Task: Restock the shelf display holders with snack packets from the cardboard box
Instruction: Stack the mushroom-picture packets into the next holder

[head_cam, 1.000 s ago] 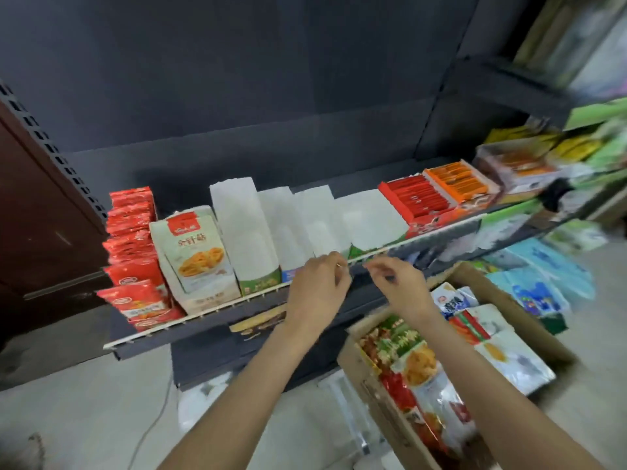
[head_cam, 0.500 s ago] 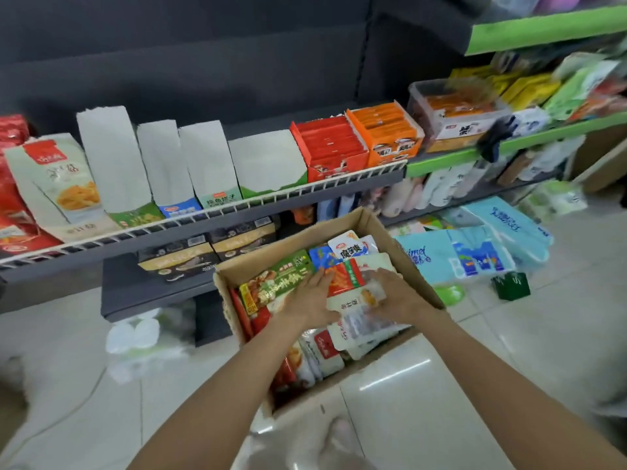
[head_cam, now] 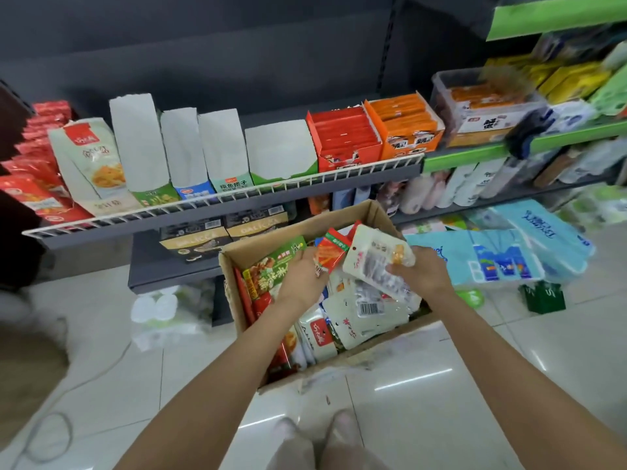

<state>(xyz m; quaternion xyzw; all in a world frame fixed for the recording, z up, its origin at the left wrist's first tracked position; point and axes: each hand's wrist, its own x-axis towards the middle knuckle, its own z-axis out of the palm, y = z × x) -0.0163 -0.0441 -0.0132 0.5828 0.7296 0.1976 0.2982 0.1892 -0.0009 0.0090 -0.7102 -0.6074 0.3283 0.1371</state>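
Glossy snack packet (head_cam: 376,262) gripped over cardboard box (head_cam: 369,212).

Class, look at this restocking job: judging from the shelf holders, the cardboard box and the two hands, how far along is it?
Early to midway. Done: the red holder and orange holder look full. In hand: the right hand grips a white packet lifted over the cardboard box; the left hand is among the packets. Left: four white-backed holders show bare interiors, and the box is well filled.
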